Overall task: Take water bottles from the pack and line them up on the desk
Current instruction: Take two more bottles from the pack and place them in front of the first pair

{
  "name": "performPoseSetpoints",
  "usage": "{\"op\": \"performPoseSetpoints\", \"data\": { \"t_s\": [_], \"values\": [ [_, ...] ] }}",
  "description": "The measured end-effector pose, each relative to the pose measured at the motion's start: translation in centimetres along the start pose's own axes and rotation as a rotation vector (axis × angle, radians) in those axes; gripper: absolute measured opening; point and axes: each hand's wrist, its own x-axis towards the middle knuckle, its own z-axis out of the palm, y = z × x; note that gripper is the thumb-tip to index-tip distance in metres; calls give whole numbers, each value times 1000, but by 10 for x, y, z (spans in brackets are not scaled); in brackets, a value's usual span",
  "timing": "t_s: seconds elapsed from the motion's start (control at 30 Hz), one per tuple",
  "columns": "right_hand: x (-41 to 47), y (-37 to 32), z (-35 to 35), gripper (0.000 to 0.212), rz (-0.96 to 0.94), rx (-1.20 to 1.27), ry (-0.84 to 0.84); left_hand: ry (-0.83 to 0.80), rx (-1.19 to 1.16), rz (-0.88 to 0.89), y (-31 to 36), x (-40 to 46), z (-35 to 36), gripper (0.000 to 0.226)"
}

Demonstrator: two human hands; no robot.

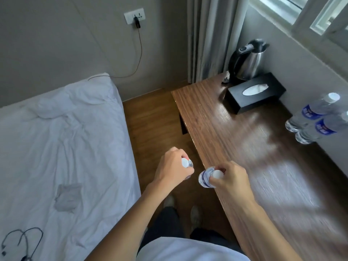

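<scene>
Left hand grips a water bottle by its neck, white cap up, hanging over the floor between bed and worktop. Right hand pinches a second bottle at the cap, just at the worktop's near edge. Two more bottles stand side by side, touching, by the wall at the far right. Beyond them, a black tissue box and a steel kettle.
</scene>
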Motion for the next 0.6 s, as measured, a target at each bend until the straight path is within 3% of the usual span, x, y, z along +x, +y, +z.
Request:
{"op": "performPoseSetpoints", "data": {
  "t_s": [0.23, 0.6],
  "values": [
    [43, -5, -9, 14, 156, 37, 44, -119, 30, 177, 28, 72, -13, 30],
    [72, -17, -22, 15, 515, 172, 303, -375, 174, 543, 83, 152, 2, 26]
  ]
}}
